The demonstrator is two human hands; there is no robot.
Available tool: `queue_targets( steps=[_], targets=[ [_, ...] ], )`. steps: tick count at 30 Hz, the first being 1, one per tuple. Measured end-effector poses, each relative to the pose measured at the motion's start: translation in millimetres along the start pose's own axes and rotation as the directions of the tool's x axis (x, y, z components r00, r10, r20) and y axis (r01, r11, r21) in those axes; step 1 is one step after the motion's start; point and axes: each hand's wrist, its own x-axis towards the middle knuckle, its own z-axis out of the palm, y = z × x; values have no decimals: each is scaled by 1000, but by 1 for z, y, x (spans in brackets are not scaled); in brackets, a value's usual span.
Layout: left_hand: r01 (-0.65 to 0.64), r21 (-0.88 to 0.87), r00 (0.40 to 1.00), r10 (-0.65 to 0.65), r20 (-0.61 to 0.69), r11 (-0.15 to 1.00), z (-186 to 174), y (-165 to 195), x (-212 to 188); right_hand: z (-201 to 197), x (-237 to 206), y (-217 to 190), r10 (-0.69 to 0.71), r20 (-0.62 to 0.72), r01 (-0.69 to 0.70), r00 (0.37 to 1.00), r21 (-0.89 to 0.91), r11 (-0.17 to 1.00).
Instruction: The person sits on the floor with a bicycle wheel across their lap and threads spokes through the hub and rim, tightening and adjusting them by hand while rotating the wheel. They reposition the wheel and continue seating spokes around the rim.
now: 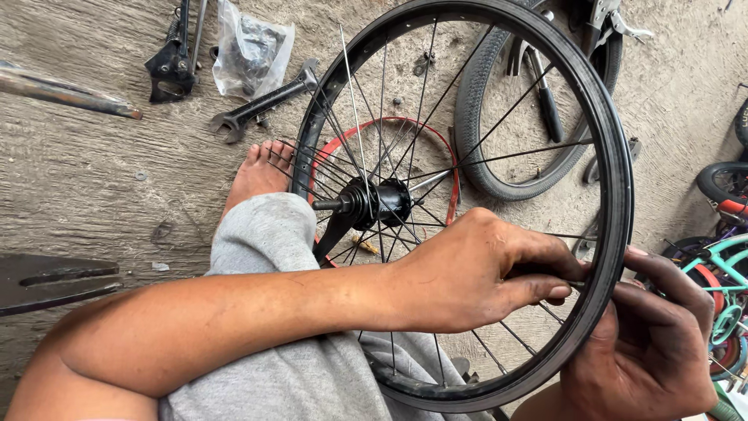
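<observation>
Bicycle wheel rim [615, 156]: black, held upright across the lap above the grey-trousered knee [269, 234], hub [378, 201] toward the bare foot [261, 173]. Best kept steady against the leg so the rim does not swing during spoke work.

Left hand [483, 269]: inside the rim, closed in a pinch on a thin spoke [573, 284] at the point of meeting the rim wall. Grip best kept close to the spoke end, spoke in line with its hole.

Right hand [654, 343]: outside the rim, fingers curled against the outer face opposite the left hand; whether a nipple sits under the fingertips cannot be told.

One loose silver spoke [354, 101] standing free of the lacing; risk of snagging.

Large spanner [261, 103] and plastic bag [251, 48] on the concrete floor [93, 179], well apart from both hands.
</observation>
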Motion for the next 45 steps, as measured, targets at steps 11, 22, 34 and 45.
queue_targets(
  steps=[11, 22, 34, 45],
  targets=[
    [-22, -21, 1000, 21, -14, 1000, 1, 1, -2, -3, 5, -3, -1, 54, -1, 999, 34, 999],
    [-96, 56, 994, 98, -41, 994, 2, 1, -3, -8, 3, 1, -17, 74, 21, 997, -58, 998],
    [-190, 132, 979, 198, -49, 973, 2, 0, -5, -19, -2, 17, -138, 138, 155, 981, -120, 980],
    [-230, 142, 970, 239, -50, 963, 4, -5, -3, -23, -2, 18, -176, 178, 219, 968, -258, 941]
  ],
)
